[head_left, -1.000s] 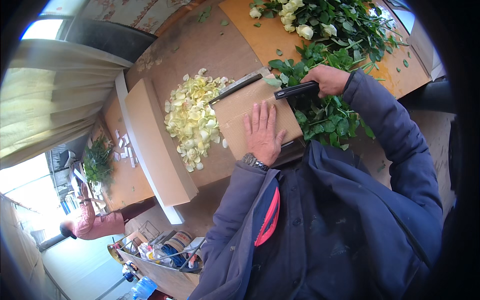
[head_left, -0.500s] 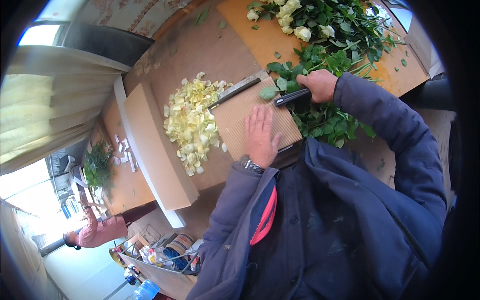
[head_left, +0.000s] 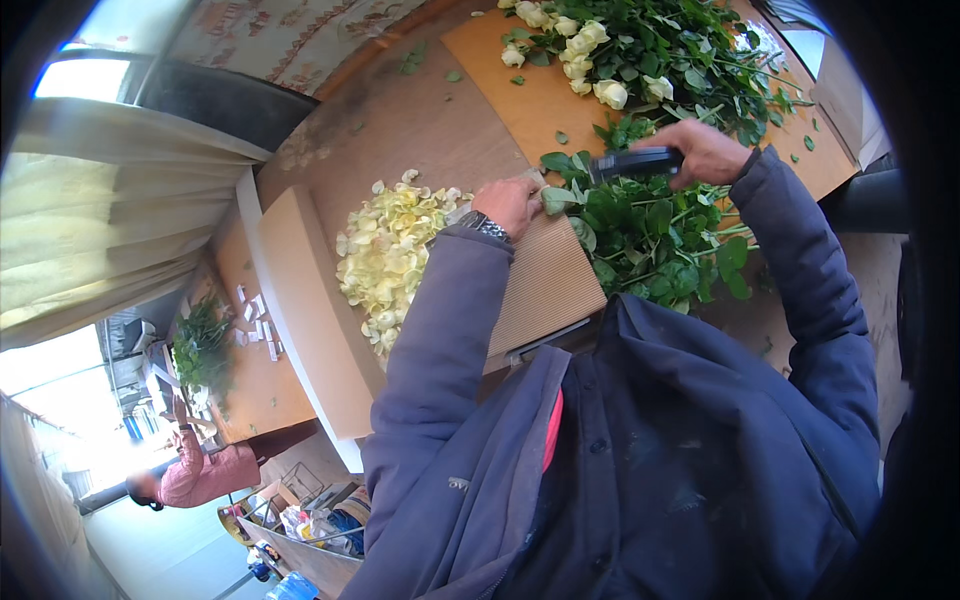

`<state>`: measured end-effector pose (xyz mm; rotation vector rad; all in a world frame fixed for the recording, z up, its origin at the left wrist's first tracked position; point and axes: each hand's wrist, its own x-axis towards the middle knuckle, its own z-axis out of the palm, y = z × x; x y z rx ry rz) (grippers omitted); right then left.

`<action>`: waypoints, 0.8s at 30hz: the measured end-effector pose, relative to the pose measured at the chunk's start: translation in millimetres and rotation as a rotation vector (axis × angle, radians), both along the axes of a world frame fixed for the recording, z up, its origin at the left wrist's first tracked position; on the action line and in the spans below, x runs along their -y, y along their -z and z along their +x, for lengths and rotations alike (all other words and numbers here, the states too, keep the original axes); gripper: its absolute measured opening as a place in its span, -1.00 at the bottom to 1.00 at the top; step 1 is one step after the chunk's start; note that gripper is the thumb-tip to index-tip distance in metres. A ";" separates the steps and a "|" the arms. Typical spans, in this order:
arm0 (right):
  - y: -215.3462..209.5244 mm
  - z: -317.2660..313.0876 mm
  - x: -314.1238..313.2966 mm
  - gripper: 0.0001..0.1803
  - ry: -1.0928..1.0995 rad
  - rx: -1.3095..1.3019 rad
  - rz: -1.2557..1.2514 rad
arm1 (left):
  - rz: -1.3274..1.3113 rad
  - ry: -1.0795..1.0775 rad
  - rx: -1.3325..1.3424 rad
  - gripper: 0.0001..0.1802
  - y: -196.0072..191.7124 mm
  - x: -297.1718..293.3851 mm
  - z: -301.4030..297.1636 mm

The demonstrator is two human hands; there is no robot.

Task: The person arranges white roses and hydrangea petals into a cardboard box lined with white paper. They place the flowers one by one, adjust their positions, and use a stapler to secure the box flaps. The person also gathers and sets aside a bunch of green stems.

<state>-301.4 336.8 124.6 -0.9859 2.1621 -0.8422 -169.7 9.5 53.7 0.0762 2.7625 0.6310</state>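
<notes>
Right hand (head_left: 705, 150) grips a dark knife (head_left: 635, 163) over the leafy stems (head_left: 650, 225), left hand (head_left: 508, 203) pinching a leaf; petals (head_left: 390, 255) already heaped mid-surface, many roses (head_left: 600, 60) waiting at the far edge.

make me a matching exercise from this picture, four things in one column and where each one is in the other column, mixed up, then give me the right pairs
Things:
1. right hand
2. left hand
3. pale petals
4. white roses

Places:
A. heaped on the table left of the corrugated board
B. gripping a black handle over the green stems
C. lying at the far end of the orange board
D. on the far edge of the corrugated board, by a cut leaf

Pairs: 1-B, 2-D, 3-A, 4-C
</notes>
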 end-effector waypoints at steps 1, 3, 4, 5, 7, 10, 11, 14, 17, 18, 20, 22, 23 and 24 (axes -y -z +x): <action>-4.7 -2.2 -2.3 -0.20 0.027 -0.062 -0.087 | 0.037 -0.054 0.072 -0.63 0.9 -3.0 -1.1; -7.7 -4.6 4.6 -0.24 0.156 -0.228 -0.128 | 0.044 -0.090 0.056 -0.62 2.0 -5.4 -0.7; -7.1 -3.9 10.6 -0.25 0.178 -0.365 -0.184 | 0.050 -0.110 0.027 -0.61 3.2 -6.7 -0.7; -5.8 -1.9 17.8 -0.25 0.193 -0.352 -0.198 | 0.043 -0.109 0.027 -0.62 4.7 -7.6 0.3; -0.7 1.4 37.6 -0.27 0.209 -0.301 -0.269 | 0.013 -0.135 -0.003 -0.63 8.3 -9.3 2.1; 12.2 13.7 66.9 -0.59 0.085 -0.619 -0.091 | -0.054 -0.164 -0.067 -0.65 15.4 -11.8 2.8; 15.0 15.0 73.4 -0.65 0.023 -0.661 -0.029 | -0.076 -0.148 -0.075 -0.73 18.5 -12.7 3.7; 20.2 19.8 82.2 -0.62 -0.112 -0.811 0.030 | -0.075 -0.153 -0.204 -0.82 29.0 -15.9 6.2; 20.5 21.3 83.3 -0.58 -0.231 -0.886 0.167 | -0.097 -0.066 -0.490 -0.82 39.5 -19.1 15.3; 20.2 21.5 84.0 -0.58 -0.262 -0.909 0.185 | -0.137 -0.031 -0.549 -0.81 42.6 -19.2 16.7; 20.6 23.4 88.0 -0.57 -0.341 -0.932 0.217 | -0.138 -0.035 -0.671 -0.79 48.2 -20.2 18.0; 21.6 27.3 94.7 -0.56 -0.402 -0.962 0.205 | -0.134 -0.044 -0.721 -0.81 52.5 -20.8 17.7; 22.0 29.4 99.0 -0.56 -0.429 -0.970 0.243 | -0.122 -0.054 -0.703 -0.83 54.1 -21.4 17.2; 21.8 31.6 103.1 -0.56 -0.443 -0.979 0.248 | -0.110 -0.067 -0.704 -0.85 55.4 -22.1 17.2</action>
